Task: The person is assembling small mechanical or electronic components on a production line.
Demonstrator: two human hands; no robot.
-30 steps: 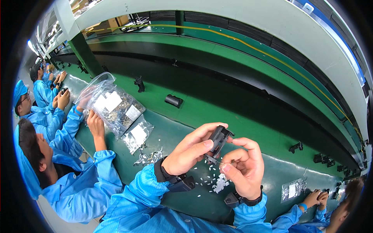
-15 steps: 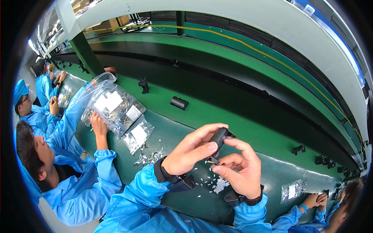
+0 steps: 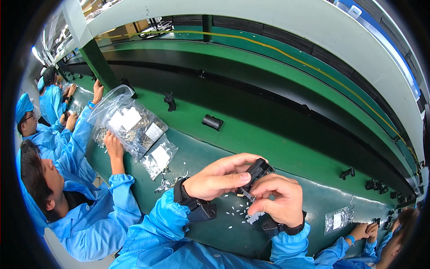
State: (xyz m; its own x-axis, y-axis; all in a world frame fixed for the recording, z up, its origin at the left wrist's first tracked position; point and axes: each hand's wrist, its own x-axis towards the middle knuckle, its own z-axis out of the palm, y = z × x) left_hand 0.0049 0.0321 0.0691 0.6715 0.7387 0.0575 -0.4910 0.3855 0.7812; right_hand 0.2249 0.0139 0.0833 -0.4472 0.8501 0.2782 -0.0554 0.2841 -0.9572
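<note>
Three clear bags (image 3: 153,131) (two left, one right) lie on the green surface (image 3: 201,154). One blocky black part (image 3: 258,171) tilts above it in the left hand (image 3: 217,180), grip closed; the right hand (image 3: 280,197) curls at its lower end, its grip's contents unclear.

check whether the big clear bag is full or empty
Not empty: many small parts show through the big clear bag; whether it is full, I cannot tell.
</note>
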